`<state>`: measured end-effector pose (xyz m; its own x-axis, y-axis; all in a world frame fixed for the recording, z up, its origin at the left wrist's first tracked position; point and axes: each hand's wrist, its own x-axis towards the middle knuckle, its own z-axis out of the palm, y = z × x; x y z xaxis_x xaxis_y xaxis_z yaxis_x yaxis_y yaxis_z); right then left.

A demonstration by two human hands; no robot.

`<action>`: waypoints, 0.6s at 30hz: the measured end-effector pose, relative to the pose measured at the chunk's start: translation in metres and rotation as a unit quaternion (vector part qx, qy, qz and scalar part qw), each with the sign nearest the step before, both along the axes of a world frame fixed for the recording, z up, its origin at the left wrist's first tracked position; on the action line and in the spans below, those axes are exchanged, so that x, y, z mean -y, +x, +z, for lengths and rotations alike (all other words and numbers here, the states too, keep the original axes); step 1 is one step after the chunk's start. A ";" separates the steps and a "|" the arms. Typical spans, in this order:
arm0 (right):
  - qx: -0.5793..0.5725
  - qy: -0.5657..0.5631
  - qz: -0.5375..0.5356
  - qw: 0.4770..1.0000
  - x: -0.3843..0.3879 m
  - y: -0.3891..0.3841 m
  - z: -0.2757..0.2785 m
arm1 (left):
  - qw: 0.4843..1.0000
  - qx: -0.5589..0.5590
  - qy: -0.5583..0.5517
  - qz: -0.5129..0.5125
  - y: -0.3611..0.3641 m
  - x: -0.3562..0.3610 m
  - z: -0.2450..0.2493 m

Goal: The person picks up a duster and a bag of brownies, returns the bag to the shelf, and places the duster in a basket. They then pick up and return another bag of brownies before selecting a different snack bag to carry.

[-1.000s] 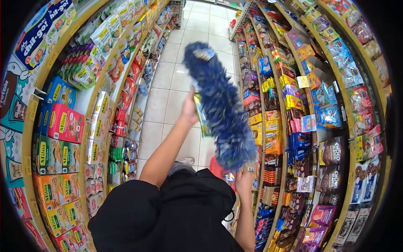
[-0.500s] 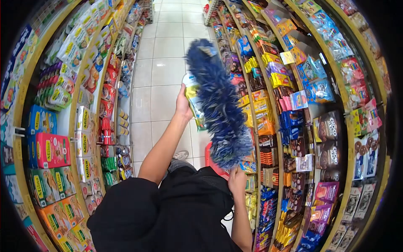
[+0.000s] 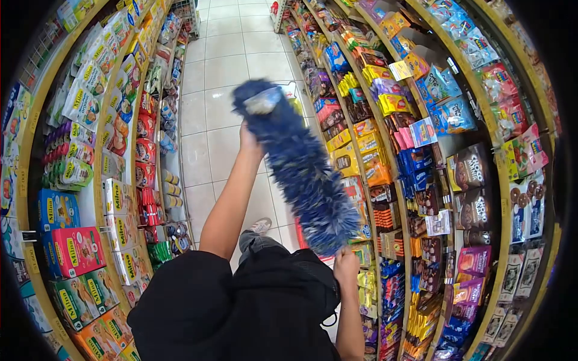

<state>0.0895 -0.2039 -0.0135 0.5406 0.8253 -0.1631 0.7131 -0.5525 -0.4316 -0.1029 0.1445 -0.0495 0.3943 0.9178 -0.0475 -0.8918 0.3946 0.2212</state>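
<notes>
A long, fluffy blue duster (image 3: 301, 171) slants across the aisle in front of me. At its lower end, my right hand (image 3: 345, 265) is closed around the handle, which is mostly covered by fingers and fibres. My left hand (image 3: 250, 143) is stretched forward on the duster's left side, its fingers largely hidden behind the fibres. A white-and-yellow pouch (image 3: 292, 103) in that hand is mostly covered by the duster; only an edge shows past its right side. Near the duster's tip is a pale label patch (image 3: 264, 101).
Shelves on the left hold baby-food boxes (image 3: 77, 251) and pouches. Packed snack shelves (image 3: 373, 162) line the right side, close to the duster. White floor tiles (image 3: 226, 72) run between them. Something red (image 3: 300, 231) is partly visible below the duster.
The duster's tip has swung left and now covers most of the pouch and the left hand's fingers. The left hand has shifted slightly left; the right hand still grips the handle.
</notes>
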 end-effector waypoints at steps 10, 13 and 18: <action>-0.028 0.008 -0.002 1.000 -0.007 -0.001 -0.008 | 0.993 -0.056 -0.064 0.083 0.002 -0.010 0.028; -0.026 0.045 -0.053 0.997 -0.008 0.006 -0.025 | 0.997 -0.022 -0.053 0.054 -0.003 -0.001 0.032; -0.041 0.047 -0.024 0.998 0.002 0.021 -0.041 | 0.997 -0.047 -0.050 0.042 -0.006 -0.010 0.022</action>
<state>0.1102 -0.2061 -0.0550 0.5686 0.8121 -0.1310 0.6464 -0.5396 -0.5393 -0.1089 0.1542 -0.0278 0.3055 0.9361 -0.1742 -0.8999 0.3436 0.2685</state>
